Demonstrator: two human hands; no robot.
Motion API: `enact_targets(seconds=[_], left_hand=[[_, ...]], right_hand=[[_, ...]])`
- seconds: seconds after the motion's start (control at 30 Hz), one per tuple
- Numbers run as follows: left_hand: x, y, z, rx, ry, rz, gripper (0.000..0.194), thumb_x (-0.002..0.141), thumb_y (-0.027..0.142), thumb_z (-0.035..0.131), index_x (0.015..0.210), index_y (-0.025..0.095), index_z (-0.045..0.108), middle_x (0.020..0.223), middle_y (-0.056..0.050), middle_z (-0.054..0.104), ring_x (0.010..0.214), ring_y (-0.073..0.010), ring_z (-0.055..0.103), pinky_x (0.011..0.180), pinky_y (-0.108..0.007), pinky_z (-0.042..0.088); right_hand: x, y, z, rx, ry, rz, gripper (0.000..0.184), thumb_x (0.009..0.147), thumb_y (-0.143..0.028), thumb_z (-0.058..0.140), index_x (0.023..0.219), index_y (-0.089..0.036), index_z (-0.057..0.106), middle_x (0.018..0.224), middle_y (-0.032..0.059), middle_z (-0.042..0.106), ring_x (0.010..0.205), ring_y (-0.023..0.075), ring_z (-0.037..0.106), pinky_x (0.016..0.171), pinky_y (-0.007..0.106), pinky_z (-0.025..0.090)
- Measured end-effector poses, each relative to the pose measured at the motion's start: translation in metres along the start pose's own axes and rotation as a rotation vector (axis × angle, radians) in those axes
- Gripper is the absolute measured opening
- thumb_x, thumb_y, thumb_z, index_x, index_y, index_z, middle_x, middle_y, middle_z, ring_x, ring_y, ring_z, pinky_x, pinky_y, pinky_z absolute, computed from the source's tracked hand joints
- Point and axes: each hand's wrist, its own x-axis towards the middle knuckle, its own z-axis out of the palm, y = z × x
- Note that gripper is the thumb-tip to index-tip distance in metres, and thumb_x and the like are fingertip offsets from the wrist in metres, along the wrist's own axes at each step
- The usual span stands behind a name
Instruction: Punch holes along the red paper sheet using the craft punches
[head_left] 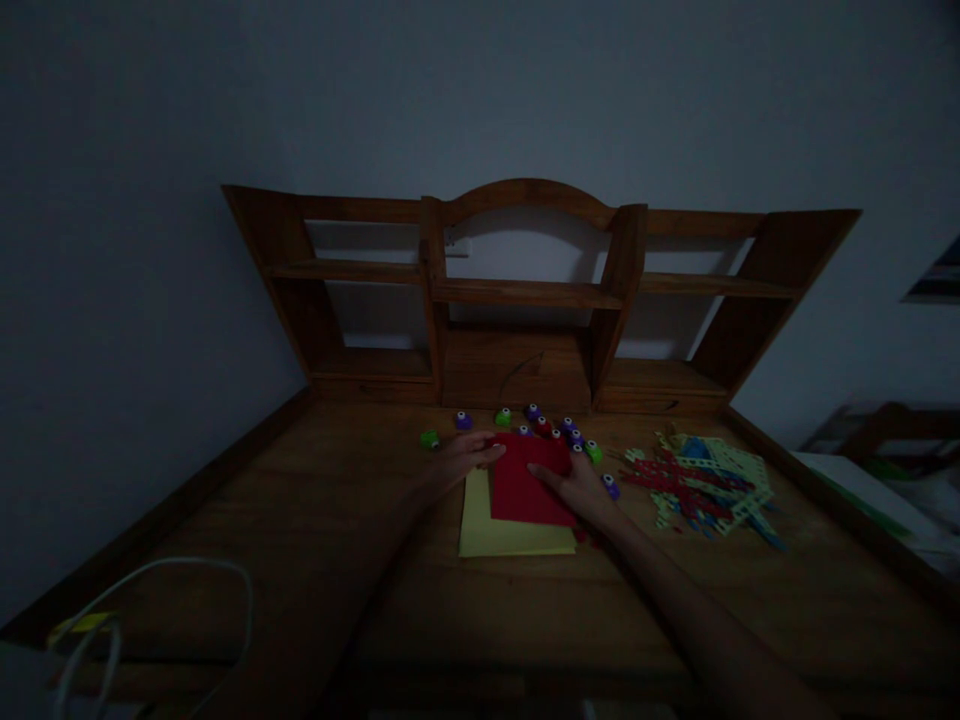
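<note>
Brown wood makes up the broad table (pixel 315 480), with a heap of red, pale green and blue perforated strips (pixel 697 485) at its right. Pale yellow rectangular sheets of paper (pixel 517 541) lie mid-table, partly covered by a red rectangular sheet of paper (pixel 521 492). The right hand (pixel 583 490) has its grip closed on the red sheet's right side, thumb on top; the left hand (pixel 459 460) pinches its upper left corner. I'd keep both grips light and level against creasing, and mind the small purple, green and red plastic pieces (pixel 463 421) behind.
</note>
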Motion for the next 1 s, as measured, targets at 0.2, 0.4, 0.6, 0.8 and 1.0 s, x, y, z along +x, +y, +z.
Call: enact_targets(seconds=[0.2, 0.4, 0.6, 0.8, 1.0], left_hand=[[0.0013, -0.0027, 0.0014, -0.003, 0.03, -0.008, 0.039, 0.073, 0.04, 0.074, 0.102, 0.015, 0.067, 0.087, -0.002, 0.064, 0.07, -0.011, 0.053, 0.063, -0.023, 0.034], [0.0015, -0.001, 0.0027, 0.002, 0.041, -0.047, 0.04, 0.072, 0.042, 0.075, 0.1, 0.014, 0.067, 0.095, -0.007, 0.068, 0.083, -0.0168, 0.06, 0.074, -0.026, 0.042], [-0.0007, 0.0003, 0.0054, -0.056, 0.083, -0.069, 0.04, 0.069, 0.038, 0.078, 0.1, 0.015, 0.067, 0.106, -0.01, 0.069, 0.098, -0.0221, 0.063, 0.089, -0.031, 0.044], [-0.0007, 0.0023, 0.0075, -0.153, 0.039, -0.113, 0.038, 0.068, 0.034, 0.079, 0.097, 0.014, 0.067, 0.103, -0.009, 0.07, 0.095, -0.02, 0.064, 0.09, -0.031, 0.046], [-0.0007, 0.0027, 0.0068, -0.139, 0.041, -0.145, 0.038, 0.066, 0.035, 0.082, 0.096, 0.014, 0.068, 0.1, -0.009, 0.071, 0.09, -0.0185, 0.066, 0.085, -0.029, 0.048]], right_hand=[[0.0011, 0.0016, -0.0006, -0.021, 0.005, -0.022, 0.035, 0.078, -0.047, 0.065, 0.093, -0.016, 0.069, 0.082, 0.0068, 0.072, 0.065, 0.0196, 0.064, 0.054, 0.028, 0.051], [0.0004, -0.0007, -0.0012, -0.039, -0.021, -0.034, 0.035, 0.079, -0.048, 0.064, 0.093, -0.016, 0.069, 0.081, 0.007, 0.072, 0.064, 0.0198, 0.064, 0.053, 0.027, 0.05], [-0.0008, -0.0032, -0.0012, -0.059, -0.022, -0.061, 0.033, 0.081, -0.046, 0.062, 0.092, -0.016, 0.068, 0.08, 0.0067, 0.072, 0.062, 0.0191, 0.063, 0.053, 0.027, 0.05], [0.0001, 0.0008, -0.0004, -0.043, -0.029, -0.045, 0.032, 0.08, -0.046, 0.064, 0.092, -0.017, 0.067, 0.081, 0.0073, 0.072, 0.064, 0.0201, 0.064, 0.053, 0.027, 0.05], [0.0002, 0.0035, -0.0003, -0.04, -0.027, -0.039, 0.031, 0.079, -0.046, 0.064, 0.092, -0.018, 0.067, 0.08, 0.0061, 0.071, 0.065, 0.0205, 0.063, 0.055, 0.029, 0.05]])
